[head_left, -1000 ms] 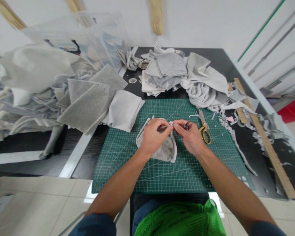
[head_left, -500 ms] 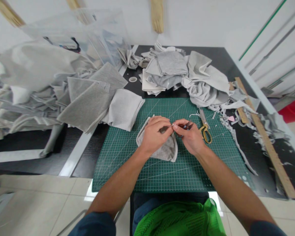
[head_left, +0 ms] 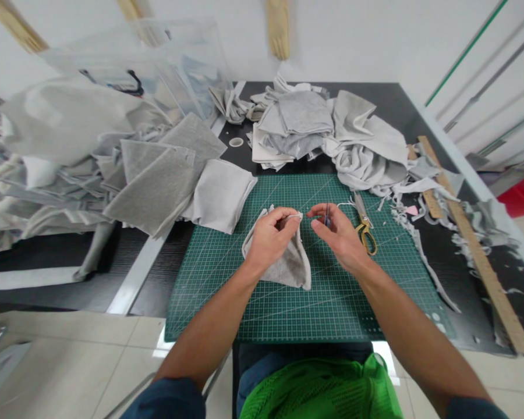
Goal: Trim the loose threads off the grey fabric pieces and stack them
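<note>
My left hand (head_left: 273,233) is closed, pinching the corner of a grey fabric piece (head_left: 288,267) with pale edges. The piece hangs from the fingers and rests on the green cutting mat (head_left: 218,291). A short gap to the right, my right hand (head_left: 338,235) curls around small thread snips (head_left: 327,215) with a dark blade and a bluish part. Most of this tool is hidden by the fingers. Gold-handled scissors (head_left: 365,233) lie on the mat just right of that hand.
Folded grey cloth (head_left: 225,195) and a large fabric heap (head_left: 70,128) fill the left. More fabric (head_left: 305,116) is stacked at the back. Wooden rulers (head_left: 475,250) and fabric scraps (head_left: 419,256) lie along the right. A clear plastic box (head_left: 192,64) stands behind.
My hands have moved apart: the right one has drawn away from the fabric corner with the snips. The left has lifted the corner slightly, and the fabric's right edge has shifted left.
</note>
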